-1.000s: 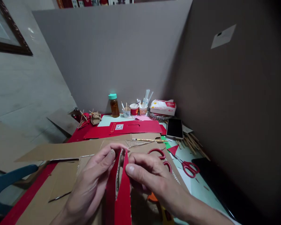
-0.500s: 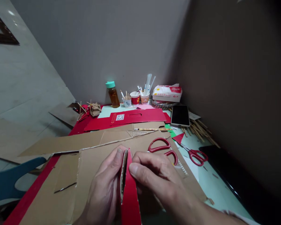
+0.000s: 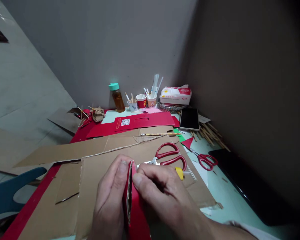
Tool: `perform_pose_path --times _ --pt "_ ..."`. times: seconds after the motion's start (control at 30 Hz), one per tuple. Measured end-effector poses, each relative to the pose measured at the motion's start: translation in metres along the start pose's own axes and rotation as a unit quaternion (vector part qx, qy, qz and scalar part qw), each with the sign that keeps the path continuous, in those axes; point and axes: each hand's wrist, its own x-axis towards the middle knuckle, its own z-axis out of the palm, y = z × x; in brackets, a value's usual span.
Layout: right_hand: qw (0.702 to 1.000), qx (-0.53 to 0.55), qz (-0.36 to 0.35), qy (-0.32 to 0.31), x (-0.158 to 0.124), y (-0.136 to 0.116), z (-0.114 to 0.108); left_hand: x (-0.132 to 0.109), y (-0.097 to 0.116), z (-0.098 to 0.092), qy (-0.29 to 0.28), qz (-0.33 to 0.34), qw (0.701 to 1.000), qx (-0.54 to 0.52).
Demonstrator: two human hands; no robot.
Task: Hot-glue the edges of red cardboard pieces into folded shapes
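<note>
Both hands grip a red-faced piece of cardboard [image 3: 138, 213], folded so that its brown edges face each other across a narrow gap. My left hand [image 3: 112, 193] is closed around its left side, thumb near the top. On the right side, my right hand [image 3: 160, 190] pinches the red face between thumb and fingers. Just beyond the right hand lie large red-handled scissors [image 3: 168, 156] on a brown cardboard sheet [image 3: 100, 176]. A yellow item [image 3: 179, 173], partly hidden, shows beside that hand. The lower end of the folded piece runs out of view.
Smaller scissors [image 3: 207, 161], a phone [image 3: 189, 119] and wooden sticks [image 3: 212, 135] lie at the right. Behind stand a bottle [image 3: 118, 100], cups [image 3: 141, 101] and a tissue pack [image 3: 175, 95]. A red card [image 3: 155, 121] spans the back. A blue chair [image 3: 15, 186] borders the left.
The gap between the two sides of the folded red cardboard has narrowed, with my hands slightly closer together. The view has shifted a little, showing more of the large scissors.
</note>
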Motion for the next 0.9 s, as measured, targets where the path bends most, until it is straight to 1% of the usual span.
perform_pose_path --times 0.1,0.17,0.33,0.4,0.47,0.6,0.73,0.9 --pt "0.998 -0.031 -0.033 0.033 -0.001 0.001 0.004 -0.001 -0.001 0.004 0.016 0.031 0.999 0.013" --pt "0.997 -0.042 -0.058 0.041 -0.002 0.001 0.007 -0.002 -0.001 0.005 0.028 0.051 0.998 0.032" --pt "0.994 -0.057 -0.069 0.060 -0.003 0.003 0.010 -0.004 -0.005 0.007 0.059 0.044 0.997 0.031" --pt "0.990 -0.074 -0.092 0.075 -0.003 0.004 0.012 -0.004 -0.006 0.007 0.053 0.044 0.997 0.021" --pt "0.984 -0.083 -0.132 0.088 -0.003 0.006 0.014 -0.004 -0.007 0.007 0.038 0.044 0.998 0.016" --pt "0.973 -0.074 -0.193 0.101 -0.004 0.009 0.018 -0.005 -0.006 0.007 0.027 0.050 0.998 0.008" --pt "0.971 -0.073 -0.208 0.097 -0.005 0.011 0.018 -0.005 -0.009 0.010 0.032 0.046 0.998 -0.029" --pt "0.966 -0.075 -0.222 0.109 -0.004 0.013 0.018 -0.005 -0.011 0.011 0.016 0.027 0.998 -0.053"
